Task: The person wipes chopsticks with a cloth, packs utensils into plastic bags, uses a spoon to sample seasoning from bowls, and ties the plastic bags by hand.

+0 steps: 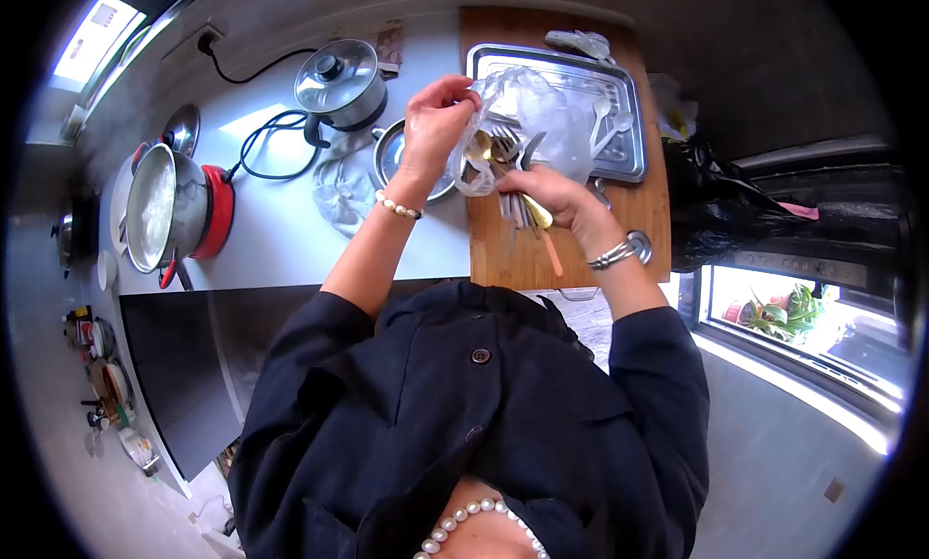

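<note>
My left hand [440, 123] is closed on the edge of a clear plastic bag [527, 99], holding its mouth up. Wrapped round a bunch of cutlery [518, 167] is my right hand [552, 196], just at the bag's opening. Forks, spoons and a knife show in the bunch, some gold and some silver, with an orange-brown handle [553, 256] pointing down toward me. Behind the bag lies a metal tray [634, 94] on a wooden board [634, 206]. Two white plastic spoons [612, 123] rest in the tray. Part of the cutlery is hidden by the bag and my fingers.
A lidded pot [339, 83] stands at the back, near a grey cloth [344, 186] and a metal lid or pan [389, 151]. To the left sits an open pot [160, 211] with a red base and a black cord [254, 148]. Black plastic bags [716, 206] lie right of the board.
</note>
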Demonstrator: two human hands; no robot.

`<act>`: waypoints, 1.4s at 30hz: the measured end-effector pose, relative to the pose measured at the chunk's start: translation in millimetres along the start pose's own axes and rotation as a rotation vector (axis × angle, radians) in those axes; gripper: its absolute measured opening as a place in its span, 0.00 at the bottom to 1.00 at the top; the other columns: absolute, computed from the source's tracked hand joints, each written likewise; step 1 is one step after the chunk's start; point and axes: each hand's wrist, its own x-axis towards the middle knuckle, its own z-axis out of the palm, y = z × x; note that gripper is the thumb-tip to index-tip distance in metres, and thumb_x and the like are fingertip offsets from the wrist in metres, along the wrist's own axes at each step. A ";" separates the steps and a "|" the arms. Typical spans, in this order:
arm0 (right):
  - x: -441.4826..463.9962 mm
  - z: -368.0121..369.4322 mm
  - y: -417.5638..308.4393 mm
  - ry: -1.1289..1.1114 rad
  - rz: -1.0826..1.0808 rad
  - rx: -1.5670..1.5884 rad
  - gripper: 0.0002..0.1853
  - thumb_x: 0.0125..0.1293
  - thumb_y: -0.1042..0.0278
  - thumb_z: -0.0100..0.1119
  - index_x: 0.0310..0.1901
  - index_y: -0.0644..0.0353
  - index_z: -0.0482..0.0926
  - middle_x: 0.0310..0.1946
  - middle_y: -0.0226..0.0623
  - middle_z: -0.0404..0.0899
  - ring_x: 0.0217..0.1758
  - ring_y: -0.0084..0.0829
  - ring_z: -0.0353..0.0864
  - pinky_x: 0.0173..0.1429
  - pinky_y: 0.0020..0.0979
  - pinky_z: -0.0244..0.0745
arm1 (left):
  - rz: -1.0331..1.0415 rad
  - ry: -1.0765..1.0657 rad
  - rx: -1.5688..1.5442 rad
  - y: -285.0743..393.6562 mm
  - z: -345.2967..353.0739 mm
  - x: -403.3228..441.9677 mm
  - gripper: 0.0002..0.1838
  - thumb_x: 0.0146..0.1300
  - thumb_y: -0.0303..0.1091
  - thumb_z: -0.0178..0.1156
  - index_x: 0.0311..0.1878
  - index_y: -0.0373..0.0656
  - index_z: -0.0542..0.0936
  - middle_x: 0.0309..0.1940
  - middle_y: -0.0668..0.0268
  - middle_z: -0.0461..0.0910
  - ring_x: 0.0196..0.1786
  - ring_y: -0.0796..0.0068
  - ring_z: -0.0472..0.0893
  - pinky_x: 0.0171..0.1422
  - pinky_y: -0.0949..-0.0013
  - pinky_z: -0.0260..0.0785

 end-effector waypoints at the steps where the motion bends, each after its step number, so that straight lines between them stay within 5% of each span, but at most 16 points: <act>1: -9.1 0.4 -2.5 0.043 -0.099 -0.174 0.16 0.54 0.62 0.53 0.34 0.72 0.75 0.23 0.36 0.75 0.25 0.24 0.75 0.27 0.26 0.71 | -0.018 0.008 0.004 2.1 0.9 -1.8 0.14 0.54 0.22 0.57 0.45 0.34 0.77 0.32 0.67 0.79 0.35 0.82 0.76 0.41 0.79 0.69; 3: -32.0 2.4 -16.8 0.148 -0.282 -0.504 0.17 0.53 0.62 0.52 0.34 0.71 0.74 0.23 0.37 0.75 0.25 0.25 0.73 0.27 0.27 0.69 | -0.049 0.033 -0.031 3.5 1.7 -1.4 0.13 0.53 0.22 0.56 0.44 0.34 0.77 0.32 0.67 0.79 0.34 0.83 0.76 0.41 0.80 0.68; 9: -29.3 -15.0 -53.8 -0.068 0.008 -0.828 0.17 0.51 0.58 0.52 0.27 0.70 0.75 0.20 0.38 0.76 0.21 0.28 0.75 0.23 0.30 0.68 | -0.025 -0.087 -0.080 11.4 13.2 -10.5 0.10 0.52 0.19 0.54 0.39 0.34 0.78 0.29 0.69 0.79 0.33 0.85 0.75 0.39 0.82 0.67; 13: -17.8 -32.9 -59.8 0.405 -0.107 -1.634 0.17 0.49 0.61 0.50 0.23 0.72 0.76 0.24 0.45 0.79 0.29 0.30 0.80 0.30 0.33 0.71 | 0.010 -0.130 -0.082 7.7 13.2 -14.4 0.09 0.51 0.19 0.53 0.37 0.34 0.78 0.28 0.70 0.79 0.32 0.86 0.74 0.38 0.83 0.66; 16: -2.8 -60.2 -70.3 0.279 0.079 -1.317 0.13 0.46 0.68 0.48 0.24 0.71 0.76 0.23 0.43 0.78 0.26 0.31 0.77 0.29 0.34 0.68 | 0.005 -0.093 -0.087 4.2 8.5 -14.1 0.09 0.51 0.18 0.53 0.36 0.35 0.78 0.28 0.70 0.79 0.32 0.86 0.74 0.38 0.83 0.66; 19: 7.0 -70.6 -56.8 0.140 0.197 -0.547 0.10 0.50 0.64 0.54 0.27 0.63 0.77 0.21 0.36 0.77 0.22 0.27 0.74 0.29 0.29 0.69 | -0.013 -0.079 -0.071 -4.0 7.3 -16.3 0.09 0.51 0.20 0.54 0.37 0.35 0.78 0.29 0.70 0.78 0.33 0.85 0.74 0.39 0.82 0.66; 21: 22.7 -53.9 -30.3 0.121 0.038 0.185 0.08 0.52 0.64 0.59 0.31 0.58 0.76 0.20 0.30 0.75 0.21 0.23 0.73 0.26 0.27 0.70 | -0.008 -0.076 -0.086 -8.9 9.2 -17.2 0.10 0.52 0.22 0.56 0.40 0.36 0.79 0.31 0.71 0.78 0.35 0.85 0.74 0.40 0.81 0.66; 23: 32.5 -38.9 -13.3 -0.009 0.049 0.429 0.06 0.53 0.66 0.60 0.31 0.54 0.75 0.22 0.26 0.75 0.22 0.22 0.75 0.24 0.24 0.71 | -0.066 -0.054 -0.127 -6.8 11.3 -22.8 0.10 0.52 0.21 0.55 0.39 0.35 0.78 0.31 0.71 0.78 0.34 0.85 0.74 0.40 0.81 0.66; 25: 39.3 -27.4 -0.6 -0.119 -0.005 0.688 0.08 0.59 0.64 0.54 0.28 0.59 0.74 0.21 0.33 0.78 0.21 0.24 0.78 0.24 0.22 0.73 | -0.089 -0.017 -0.154 -6.7 10.3 -24.5 0.10 0.51 0.19 0.54 0.38 0.34 0.77 0.29 0.70 0.79 0.32 0.85 0.74 0.39 0.82 0.66; 29: 58.3 -32.7 12.9 0.312 -0.150 1.091 0.08 0.58 0.66 0.54 0.27 0.62 0.73 0.19 0.39 0.76 0.14 0.23 0.70 0.14 0.19 0.58 | -0.140 -0.023 -0.251 -7.1 3.5 -26.4 0.10 0.52 0.18 0.54 0.39 0.35 0.77 0.30 0.69 0.78 0.32 0.85 0.74 0.37 0.82 0.65; 34: 81.7 -79.3 22.4 -0.010 -0.129 1.405 0.11 0.58 0.67 0.53 0.26 0.67 0.72 0.16 0.36 0.70 0.12 0.22 0.61 0.15 0.18 0.57 | -0.136 -0.044 -0.180 5.3 0.9 -29.5 0.10 0.51 0.18 0.55 0.39 0.34 0.77 0.29 0.69 0.79 0.32 0.84 0.74 0.37 0.81 0.65; 37: 59.7 -57.0 3.8 0.221 -0.252 1.146 0.10 0.58 0.68 0.54 0.26 0.68 0.72 0.19 0.39 0.72 0.14 0.23 0.65 0.17 0.18 0.58 | -0.121 -0.046 -0.138 5.2 -3.5 -20.4 0.13 0.52 0.19 0.55 0.43 0.33 0.75 0.33 0.66 0.79 0.35 0.81 0.75 0.39 0.80 0.67; 38: 70.4 -82.8 21.2 -0.144 -0.216 1.121 0.08 0.57 0.70 0.56 0.28 0.67 0.72 0.21 0.42 0.74 0.17 0.26 0.71 0.19 0.21 0.64 | -0.130 -0.040 -0.146 3.1 -9.1 -14.0 0.13 0.52 0.19 0.55 0.43 0.33 0.75 0.34 0.66 0.79 0.36 0.82 0.76 0.39 0.79 0.68; 42: 29.5 -64.2 4.0 0.036 -0.184 1.182 0.11 0.64 0.68 0.47 0.30 0.67 0.72 0.23 0.42 0.71 0.19 0.23 0.65 0.16 0.16 0.56 | -0.068 -0.139 0.233 21.3 -26.6 -6.2 0.18 0.51 0.25 0.59 0.47 0.38 0.77 0.34 0.69 0.81 0.33 0.83 0.75 0.40 0.80 0.69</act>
